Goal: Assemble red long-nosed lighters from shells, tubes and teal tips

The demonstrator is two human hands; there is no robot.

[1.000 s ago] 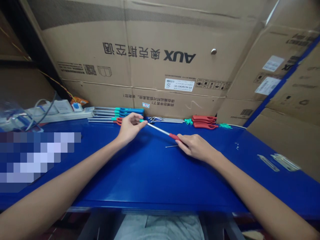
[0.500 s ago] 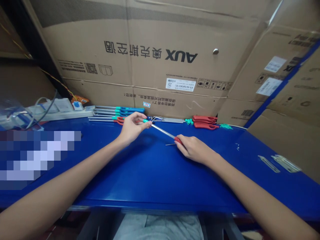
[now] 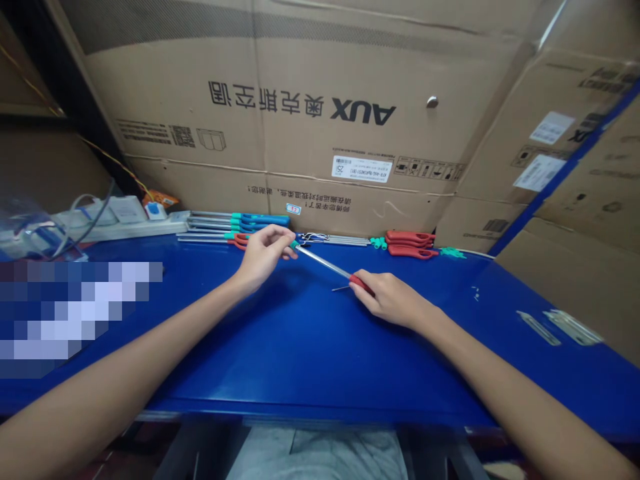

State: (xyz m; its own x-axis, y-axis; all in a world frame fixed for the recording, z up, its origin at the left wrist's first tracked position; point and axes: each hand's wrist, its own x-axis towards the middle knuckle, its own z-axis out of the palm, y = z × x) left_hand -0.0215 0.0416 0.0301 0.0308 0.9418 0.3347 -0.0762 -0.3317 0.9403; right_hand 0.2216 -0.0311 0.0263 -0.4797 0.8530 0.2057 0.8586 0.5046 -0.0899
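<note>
Notably, a steel rod (image 3: 323, 261) is grasped by the left hand (image 3: 263, 257) and right hand (image 3: 393, 298); a slipped grip could drop it onto the desk (image 3: 300, 360).

Blue workbench (image 3: 280, 360) w/ screwdrivers (image 3: 260, 219), power strip (image 3: 125, 229), metal pieces (image 3: 573, 327)

Two bare hands: left (image 3: 263, 257), right (image 3: 390, 298); one steel shaft with teal and red ends (image 3: 324, 262); one white power strip (image 3: 125, 223).

Screwdrivers (image 3: 260, 219) block the bench back edge (image 3: 320, 248)
</note>
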